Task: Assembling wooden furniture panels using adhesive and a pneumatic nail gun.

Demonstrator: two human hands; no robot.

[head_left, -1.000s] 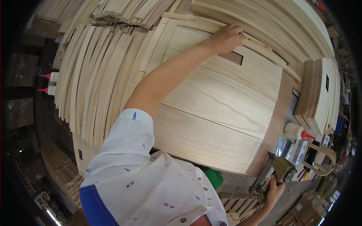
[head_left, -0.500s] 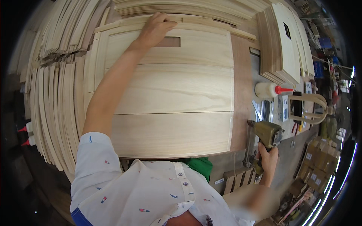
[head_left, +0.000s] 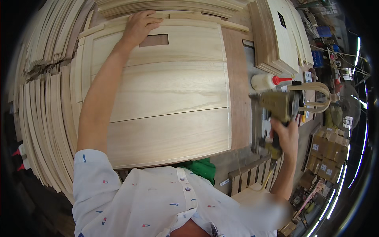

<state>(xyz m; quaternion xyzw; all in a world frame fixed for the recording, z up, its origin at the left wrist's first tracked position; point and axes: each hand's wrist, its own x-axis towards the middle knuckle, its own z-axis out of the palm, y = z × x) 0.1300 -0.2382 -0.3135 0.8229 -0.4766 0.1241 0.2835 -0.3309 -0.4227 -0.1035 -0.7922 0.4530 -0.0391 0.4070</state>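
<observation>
A pale wooden panel (head_left: 169, 85) made of several boards, with a rectangular cutout, lies flat before me. Along its far edge runs a narrow wooden strip (head_left: 189, 17). My left hand (head_left: 138, 28) reaches across the panel and holds that strip, fingers bent over it near the cutout. In my right hand (head_left: 289, 136) is an olive-coloured nail gun (head_left: 274, 103), gripped by its handle to the right of the panel. A yellowish hose (head_left: 268, 175) hangs from the handle's base. The nail gun is smeared by motion and stands clear of the panel.
Stacked wooden strips (head_left: 43, 126) fill the left side. Boards with a cutout (head_left: 272, 39) are piled at the far right. A glue bottle (head_left: 263, 81) with a red nozzle lies beyond the nail gun. Cardboard boxes (head_left: 327, 154) and a fan (head_left: 345, 104) stand farther right.
My right hand has raised the nail gun away from me, toward the glue bottle. My left hand stays on the strip. The whole view has shifted slightly.
</observation>
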